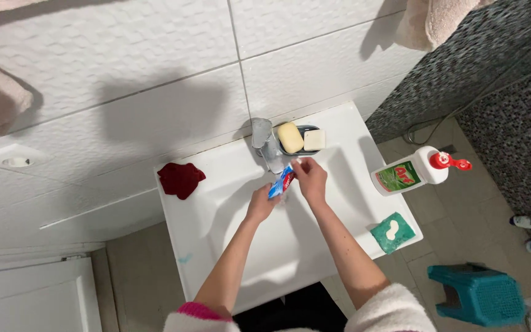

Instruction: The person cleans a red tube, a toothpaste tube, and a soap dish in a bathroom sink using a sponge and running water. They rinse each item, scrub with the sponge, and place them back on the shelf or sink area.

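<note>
We see our left hand (260, 205) in a closed grip around the lower end of a blue, red and white tube (281, 181), the fingers wrapped about it. Our right hand (310, 179) pinches the upper end of the same tube, fingertips closed on it near the cap end; we cannot tell whether a cap is on. The tube is held slantwise between both hands, above the back part of the white sink (235, 246), just in front of the tap (267, 144).

Behind the tap stands a dark soap dish (301, 130) with a yellowish bar of soap (289, 137) and a white bar (314, 140) side by side. On the sink's left rim lies a crumpled dark red cloth (180, 179). On the right rim lies a white bottle (413, 173) with a green label and red cap, on its side, and nearer to us a green sponge (393, 232). None of them touches our hands. On the floor to the right stands a teal plastic stool (478, 294). Beige towels (428, 21) hang against the white tiled wall (124, 74).

Both forearms reach forward from white fluffy sleeves (394, 310), bare to the wrist, and converge over the basin; the right one angles inward from the right, the left rises almost straight.
</note>
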